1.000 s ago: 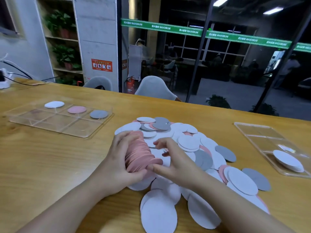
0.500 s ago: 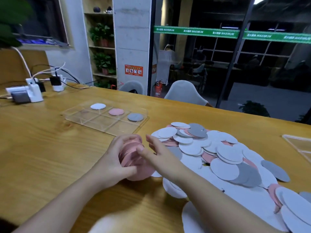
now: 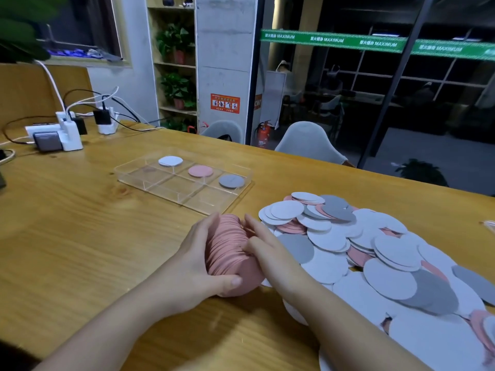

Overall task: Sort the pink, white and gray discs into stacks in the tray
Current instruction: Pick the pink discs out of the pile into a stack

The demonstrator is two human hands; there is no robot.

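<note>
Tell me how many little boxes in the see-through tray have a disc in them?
3, all in the far row of the tray: a white disc on the left, a pink disc in the middle, a gray disc on the right. The near row looks bare.

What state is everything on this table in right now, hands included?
Left hand: grips the pink stack.
Right hand: fingers rest against the stack's far side.
Pink stack: held on edge, above the table.
Tray: one white, one pink, one gray disc in its far compartments.
Loose discs: mixed, unsorted heap.
Chargers: plugged in.
</note>
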